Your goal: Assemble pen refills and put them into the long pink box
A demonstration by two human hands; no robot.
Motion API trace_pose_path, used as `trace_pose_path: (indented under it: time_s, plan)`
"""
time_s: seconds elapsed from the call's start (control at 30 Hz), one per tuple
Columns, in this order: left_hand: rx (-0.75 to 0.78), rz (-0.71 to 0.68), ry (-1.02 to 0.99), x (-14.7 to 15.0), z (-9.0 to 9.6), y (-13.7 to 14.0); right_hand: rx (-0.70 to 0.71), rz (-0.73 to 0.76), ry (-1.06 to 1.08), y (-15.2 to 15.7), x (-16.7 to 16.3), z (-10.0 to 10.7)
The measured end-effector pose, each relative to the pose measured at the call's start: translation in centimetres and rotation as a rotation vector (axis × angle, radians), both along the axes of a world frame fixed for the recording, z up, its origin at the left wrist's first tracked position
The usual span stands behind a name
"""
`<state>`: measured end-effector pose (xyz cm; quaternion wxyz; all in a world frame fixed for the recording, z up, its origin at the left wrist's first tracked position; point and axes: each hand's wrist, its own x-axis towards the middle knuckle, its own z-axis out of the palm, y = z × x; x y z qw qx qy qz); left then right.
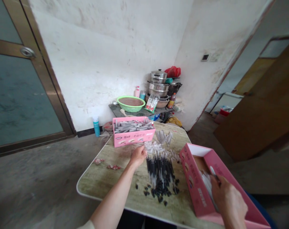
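Here the left hand [137,156] pinches refills [160,168]; the right hand [227,198] grips one inside the pink box [201,197], print unreadable.

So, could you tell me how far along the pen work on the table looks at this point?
Done: the far pink box is full of pens. In hand: the left hand rests at the top of the pile of black refills, while the right hand pinches a white piece inside the near pink box. Left: that large pile, loose black caps at its foot, and clear barrels beyond.
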<state>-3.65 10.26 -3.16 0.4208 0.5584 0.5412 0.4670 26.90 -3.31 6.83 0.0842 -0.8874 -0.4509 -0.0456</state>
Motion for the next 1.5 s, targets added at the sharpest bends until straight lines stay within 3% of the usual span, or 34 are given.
trace_pose_path:
  time_s: [0.07,0.2,0.27,0.47,0.6,0.7,0.9,1.1,1.5]
  plan:
    - [0.045,0.035,0.082,-2.0,0.2,0.1,0.039,0.049,-0.014,-0.2,0.5,-0.4]
    - [0.063,0.136,0.263,-7.2,0.2,-1.2,0.413,0.229,-0.07,-1.1,-1.2,-1.5]
    - [0.037,0.158,0.363,-9.0,-0.1,-2.4,0.5,0.286,0.015,-1.2,-2.9,-2.2]
    - [-0.058,0.04,0.56,-9.6,-1.0,-6.2,0.325,0.577,0.375,0.2,-10.0,-5.5]
    - [-0.103,-0.053,0.667,-8.6,-1.4,-7.5,0.137,0.698,0.365,1.9,-15.9,-7.3]
    - [-0.107,-0.04,0.689,-8.1,-1.4,-7.8,0.018,0.784,0.318,3.7,-20.2,-8.2]
    - [-0.109,-0.01,0.7,-8.1,-1.2,-7.8,-0.052,0.795,0.274,7.4,-25.8,-9.6]
    - [-0.111,-0.024,0.676,-8.1,-1.5,-7.4,-0.099,0.732,0.243,8.1,-26.2,-10.1]
    - [-0.021,-0.088,0.587,-4.0,-2.1,-5.5,-0.173,0.609,0.189,4.8,-20.0,-9.9]
